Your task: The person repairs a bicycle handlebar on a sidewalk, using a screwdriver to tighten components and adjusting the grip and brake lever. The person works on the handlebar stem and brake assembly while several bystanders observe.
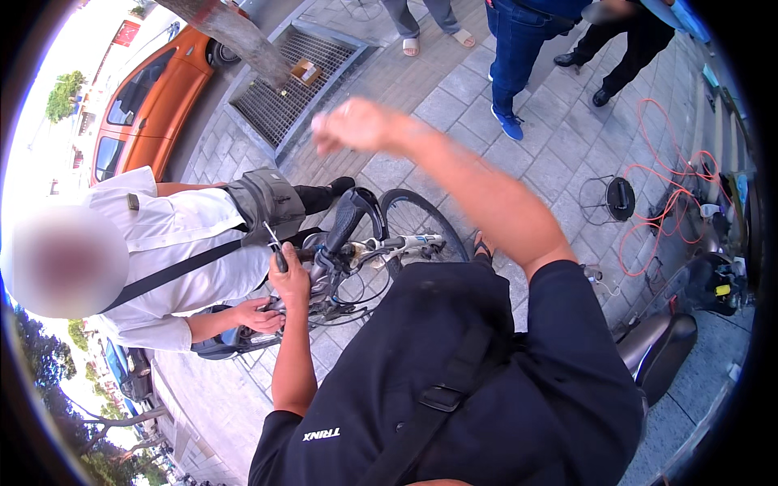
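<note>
My left hand [292,279] is closed around a slim metal-shafted tool with a dark handle [281,257], probably a screwdriver, its shaft pointing up and away. This hand is over the bicycle [344,257], close to its handlebar area. My right arm stretches across the upper middle, and my right hand [352,127] is raised above the paving, away from the bicycle. Motion smears its fingers, so whether they hold anything is unclear. Beside my left forearm, another person's hand [259,316] touches the bicycle. The dark handlebar grip [348,225] and front wheel [421,206] show; my body hides part of the frame.
A person in a white shirt [178,243] stands at the left against the bicycle. Others' legs [519,65] are at the top. An orange hose [640,170], a black stool [620,198] and a scooter seat [668,356] lie right. A tree trunk [243,36] rises from a grate [284,105].
</note>
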A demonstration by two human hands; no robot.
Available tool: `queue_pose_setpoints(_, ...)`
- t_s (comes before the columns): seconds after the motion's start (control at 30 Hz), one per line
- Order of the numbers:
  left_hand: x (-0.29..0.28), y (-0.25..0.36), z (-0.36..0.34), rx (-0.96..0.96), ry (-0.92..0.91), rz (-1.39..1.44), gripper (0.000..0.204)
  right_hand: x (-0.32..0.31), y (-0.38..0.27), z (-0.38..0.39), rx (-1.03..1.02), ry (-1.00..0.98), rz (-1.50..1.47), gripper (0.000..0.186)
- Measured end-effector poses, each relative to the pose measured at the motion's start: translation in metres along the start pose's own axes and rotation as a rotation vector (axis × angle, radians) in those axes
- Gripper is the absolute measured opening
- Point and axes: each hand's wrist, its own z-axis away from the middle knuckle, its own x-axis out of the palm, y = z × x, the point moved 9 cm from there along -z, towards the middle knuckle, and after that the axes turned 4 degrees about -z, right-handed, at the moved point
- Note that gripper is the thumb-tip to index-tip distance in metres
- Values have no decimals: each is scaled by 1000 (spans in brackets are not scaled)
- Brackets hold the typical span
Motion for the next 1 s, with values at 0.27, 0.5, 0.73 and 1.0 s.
queue_pose_setpoints(0.27, 2, -1, 2, -49, -5, -71, 50, -80, -34, 5, -480, 317, 424, 49)
queue_pose_setpoints(0.5, -2, -3, -10, 67, 34, -89, 50, 46, 78, -36, 84, 0, -39, 44)
queue_pose_setpoints(0.73, -5, -3, -2, 50, 27, -62, 52, -89, -43, 6, -195, 297, 110, 50)
queue_pose_setpoints(1.0, -2, -5, -4, 172, 47, -163, 52, 63, 50, -12, -134, -65, 41, 46)
